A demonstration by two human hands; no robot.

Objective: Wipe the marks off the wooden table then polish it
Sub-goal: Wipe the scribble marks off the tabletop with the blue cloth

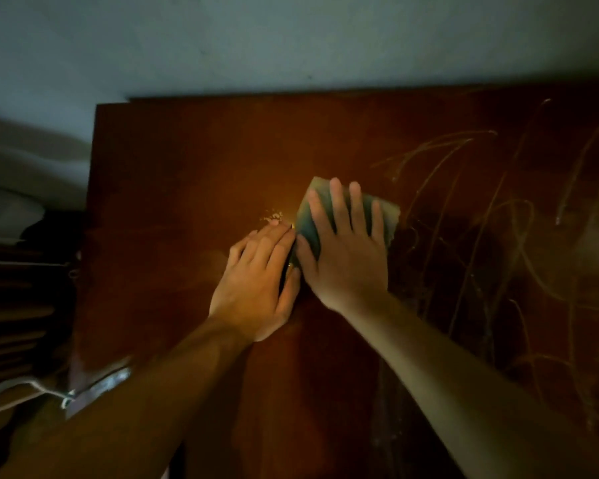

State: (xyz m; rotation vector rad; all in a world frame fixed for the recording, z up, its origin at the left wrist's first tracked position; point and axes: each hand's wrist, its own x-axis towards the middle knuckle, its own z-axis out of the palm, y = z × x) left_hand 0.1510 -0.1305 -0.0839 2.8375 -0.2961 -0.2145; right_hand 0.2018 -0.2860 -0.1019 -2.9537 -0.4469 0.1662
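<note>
at table centre | wiping step | cloth [388, 216] is pressed flat by right hand [346, 257], fingers straight | left hand [256, 285] is rested flat, holding nothing | marks [498, 219] at 3 o'clock judged next

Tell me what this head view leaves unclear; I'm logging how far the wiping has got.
- Underside of the green folded cloth: covered by the flat right hand.
- Small object beside the left hand: hidden between the hands.
- Scribbled pale marks on the reddish-brown wooden table: cut off at the right edge.
- Left-side clutter: dark, blurred.
</note>
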